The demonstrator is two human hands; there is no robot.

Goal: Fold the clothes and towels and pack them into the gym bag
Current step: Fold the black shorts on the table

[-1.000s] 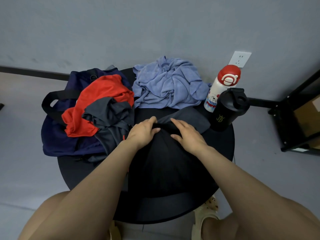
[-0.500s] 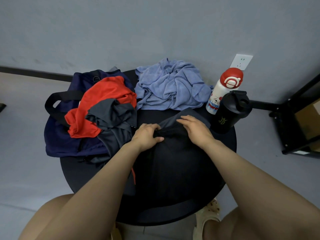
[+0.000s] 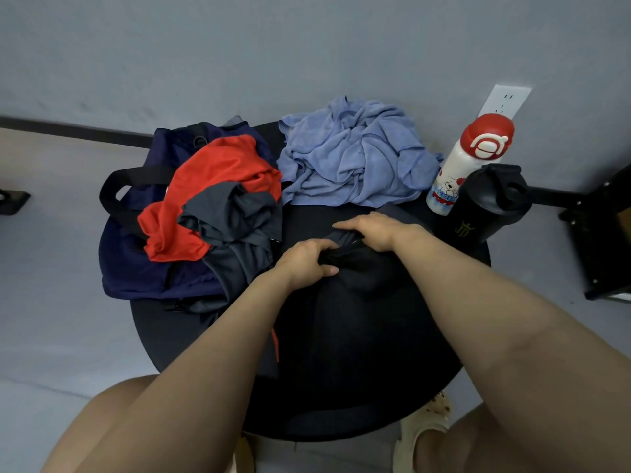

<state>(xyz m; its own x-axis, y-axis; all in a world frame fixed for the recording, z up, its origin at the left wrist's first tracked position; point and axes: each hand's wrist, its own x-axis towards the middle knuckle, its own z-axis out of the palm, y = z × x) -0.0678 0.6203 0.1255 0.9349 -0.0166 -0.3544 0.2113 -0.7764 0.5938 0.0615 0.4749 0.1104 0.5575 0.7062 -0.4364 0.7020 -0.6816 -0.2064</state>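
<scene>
Single head cam, wide-angle, worn by the person, pitched steeply down and forward. Close range: both forearms enter from the bottom corners, round black table [image 3: 164, 339] fills frame centre. Wall socket [image 3: 507, 100] upper right, shelf frame [image 3: 604, 240] cut by the right edge, knees and a sandal [image 3: 423, 428] along the bottom. Edges bend noticeably. No second view, so no overlap.

A round black table [image 3: 164, 339] carries it all: navy gym bag [image 3: 136, 268] hanging off the left edge, crumpled blue towel [image 3: 355, 158] at the far side, white bottle [image 3: 454, 172] and black shaker [image 3: 485, 206] far right, black garment [image 3: 358, 319] spread near.
</scene>
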